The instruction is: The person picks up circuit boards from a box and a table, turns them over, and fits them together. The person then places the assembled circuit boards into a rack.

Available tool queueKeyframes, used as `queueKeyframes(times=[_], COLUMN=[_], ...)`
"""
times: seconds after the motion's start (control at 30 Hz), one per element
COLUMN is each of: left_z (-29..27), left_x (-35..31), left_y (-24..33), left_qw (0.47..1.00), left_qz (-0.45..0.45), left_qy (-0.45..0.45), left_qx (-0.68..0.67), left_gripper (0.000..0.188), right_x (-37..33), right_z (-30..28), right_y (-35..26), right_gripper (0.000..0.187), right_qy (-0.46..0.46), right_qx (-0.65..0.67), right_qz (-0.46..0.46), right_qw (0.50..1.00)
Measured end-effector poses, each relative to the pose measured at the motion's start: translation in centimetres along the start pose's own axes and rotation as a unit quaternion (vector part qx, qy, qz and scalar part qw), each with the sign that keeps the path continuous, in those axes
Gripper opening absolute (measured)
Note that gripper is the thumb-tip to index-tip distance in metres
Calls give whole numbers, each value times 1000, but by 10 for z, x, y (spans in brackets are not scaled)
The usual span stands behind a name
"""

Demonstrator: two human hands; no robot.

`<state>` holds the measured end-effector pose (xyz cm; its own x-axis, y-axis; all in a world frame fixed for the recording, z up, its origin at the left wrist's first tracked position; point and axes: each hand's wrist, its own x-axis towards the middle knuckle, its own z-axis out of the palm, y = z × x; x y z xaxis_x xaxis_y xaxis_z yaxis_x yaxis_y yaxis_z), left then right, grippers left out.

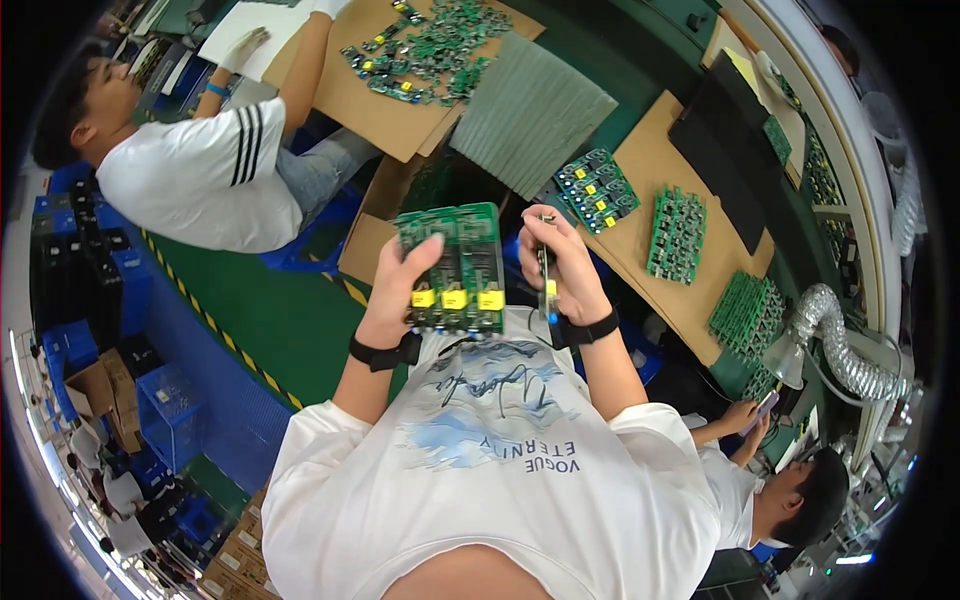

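My left hand (400,285) is closed round the left edge of a green circuit board panel (462,262), its thumb lying over the face. Yellow block parts run in a row along the panel's lower end. To the right of it, my right hand (570,262) grips a narrow circuit board strip (546,265), seen nearly edge-on, with one yellow part and a blue one near its lower end. A small gap separates strip and panel. Both are held up in front of my shirt. Beyond my right hand, another circuit board panel (598,190) with yellow parts lies on the bench.
Cardboard (650,150) covers the right bench, bearing another board panel (677,235) and a board stack (748,312). A grey-green foam sheet (535,112) stands ahead. Loose boards (430,50) pile up at far left. Co-workers sit at left and lower right, near a silver duct (835,335).
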<state>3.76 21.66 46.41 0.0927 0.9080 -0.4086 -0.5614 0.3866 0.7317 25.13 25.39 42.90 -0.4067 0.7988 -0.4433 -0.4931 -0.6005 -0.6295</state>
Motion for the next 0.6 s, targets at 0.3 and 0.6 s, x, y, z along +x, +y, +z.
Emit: queueKeyframes(times=[0.3, 0.6], left_z=[12, 38], left_x=[6, 25], left_y=[-26, -42], left_qw=[997, 994], left_qz=[-64, -62], left_qy=[36, 26], left_qx=[17, 86], left_gripper=[27, 29], right_x=[53, 69], right_z=[-195, -223], right_y=[13, 24], right_gripper=[39, 41], right_qy=[593, 556], right_qx=[-491, -531], right_qz=[-164, -309], right_qw=[616, 561])
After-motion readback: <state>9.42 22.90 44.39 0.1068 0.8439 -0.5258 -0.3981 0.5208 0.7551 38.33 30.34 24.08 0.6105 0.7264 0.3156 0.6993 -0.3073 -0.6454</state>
